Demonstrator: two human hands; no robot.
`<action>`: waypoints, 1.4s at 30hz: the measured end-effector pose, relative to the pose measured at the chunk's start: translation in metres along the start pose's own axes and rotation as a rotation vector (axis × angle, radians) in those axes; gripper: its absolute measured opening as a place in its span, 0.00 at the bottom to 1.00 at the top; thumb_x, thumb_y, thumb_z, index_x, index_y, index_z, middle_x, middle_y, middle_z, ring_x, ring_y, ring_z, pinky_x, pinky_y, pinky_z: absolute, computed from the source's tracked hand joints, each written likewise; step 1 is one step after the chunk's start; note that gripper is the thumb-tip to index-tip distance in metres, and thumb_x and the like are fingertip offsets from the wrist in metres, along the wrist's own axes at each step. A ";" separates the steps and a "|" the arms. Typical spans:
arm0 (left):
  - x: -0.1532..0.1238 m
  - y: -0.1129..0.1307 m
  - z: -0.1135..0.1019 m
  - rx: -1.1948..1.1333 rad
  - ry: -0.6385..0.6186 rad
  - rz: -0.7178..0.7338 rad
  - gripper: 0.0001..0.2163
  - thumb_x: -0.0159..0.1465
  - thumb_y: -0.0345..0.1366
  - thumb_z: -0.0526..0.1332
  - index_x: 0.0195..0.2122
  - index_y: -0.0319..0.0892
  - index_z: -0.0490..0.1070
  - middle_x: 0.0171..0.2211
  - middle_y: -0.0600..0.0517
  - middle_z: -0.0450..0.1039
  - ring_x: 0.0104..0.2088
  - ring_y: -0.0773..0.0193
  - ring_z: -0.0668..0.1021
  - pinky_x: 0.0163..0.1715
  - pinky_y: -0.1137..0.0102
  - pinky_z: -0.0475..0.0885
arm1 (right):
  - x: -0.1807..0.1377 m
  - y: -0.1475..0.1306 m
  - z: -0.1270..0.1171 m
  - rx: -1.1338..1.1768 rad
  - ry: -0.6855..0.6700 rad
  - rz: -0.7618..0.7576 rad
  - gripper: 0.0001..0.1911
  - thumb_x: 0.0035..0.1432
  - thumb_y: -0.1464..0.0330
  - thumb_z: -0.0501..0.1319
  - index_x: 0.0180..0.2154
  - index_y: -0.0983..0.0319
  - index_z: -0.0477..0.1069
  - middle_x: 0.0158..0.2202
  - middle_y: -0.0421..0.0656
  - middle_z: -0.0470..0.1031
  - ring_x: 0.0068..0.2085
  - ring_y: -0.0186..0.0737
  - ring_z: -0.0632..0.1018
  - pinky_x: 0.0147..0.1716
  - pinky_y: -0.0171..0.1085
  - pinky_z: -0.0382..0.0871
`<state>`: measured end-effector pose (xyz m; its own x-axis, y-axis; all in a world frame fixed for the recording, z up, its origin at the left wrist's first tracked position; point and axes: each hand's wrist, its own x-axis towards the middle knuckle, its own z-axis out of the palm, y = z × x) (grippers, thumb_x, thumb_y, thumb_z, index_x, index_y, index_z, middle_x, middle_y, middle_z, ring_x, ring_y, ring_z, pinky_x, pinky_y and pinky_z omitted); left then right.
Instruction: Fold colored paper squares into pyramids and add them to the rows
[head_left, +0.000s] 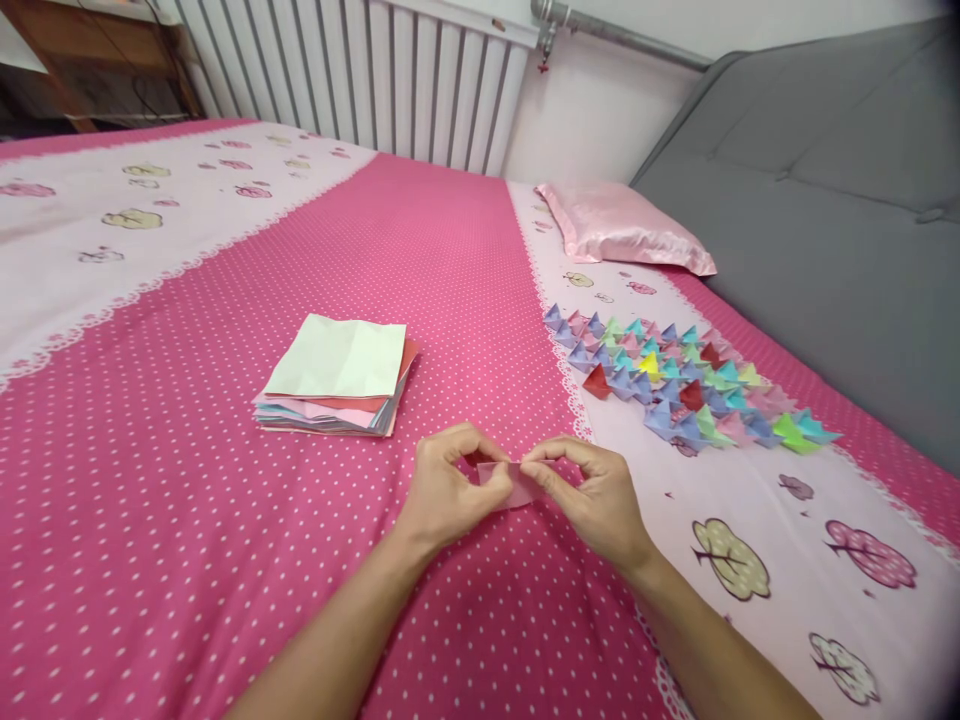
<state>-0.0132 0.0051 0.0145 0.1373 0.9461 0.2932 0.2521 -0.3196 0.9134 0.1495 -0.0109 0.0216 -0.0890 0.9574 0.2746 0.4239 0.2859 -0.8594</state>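
Note:
A small piece of folded pink paper (pixel 517 490) is held just above the bedspread, between my two hands. My left hand (pixel 454 490) pinches its left part between thumb and fingers. On the other side, my right hand (pixel 592 490) grips the upper right edge with thumb and fingertips. The fingers cover parts of the paper, so its full shape is hidden. Beyond my left hand lies a stack of square coloured paper (pixel 337 360), pale green on top. Several rows of small folded paper boats (pixel 675 385) in many colours stand to the right.
A pink bedspread (pixel 442 250) with white dots and tree-print bands lies under everything. Toward the back right is a pink satin pillow (pixel 622 225), beside a grey padded headboard (pixel 817 190). A white radiator (pixel 360 75) runs along the far wall.

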 end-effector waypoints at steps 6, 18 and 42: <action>0.001 -0.005 -0.003 0.028 0.011 0.001 0.05 0.49 0.27 0.58 0.22 0.39 0.74 0.22 0.52 0.73 0.24 0.68 0.72 0.26 0.73 0.66 | 0.001 0.001 -0.002 0.007 0.010 0.061 0.03 0.51 0.67 0.63 0.28 0.58 0.75 0.28 0.39 0.77 0.31 0.37 0.75 0.35 0.36 0.67; 0.010 -0.017 -0.007 -0.369 0.018 -0.378 0.10 0.48 0.28 0.61 0.33 0.37 0.72 0.25 0.52 0.73 0.24 0.69 0.72 0.24 0.74 0.65 | 0.014 0.019 -0.011 0.744 0.251 0.497 0.11 0.43 0.65 0.69 0.30 0.62 0.73 0.28 0.37 0.72 0.28 0.29 0.71 0.28 0.28 0.66; 0.006 -0.013 0.003 -1.054 -0.124 -0.492 0.15 0.57 0.29 0.59 0.47 0.40 0.71 0.50 0.46 0.70 0.46 0.60 0.73 0.48 0.68 0.66 | 0.002 0.011 0.013 0.631 0.023 0.443 0.25 0.45 0.66 0.68 0.47 0.59 0.69 0.43 0.44 0.75 0.43 0.39 0.74 0.45 0.39 0.67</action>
<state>-0.0128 0.0146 0.0040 0.3532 0.9259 -0.1340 -0.6071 0.3359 0.7201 0.1425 -0.0052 0.0074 -0.0087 0.9887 -0.1499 -0.1792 -0.1490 -0.9725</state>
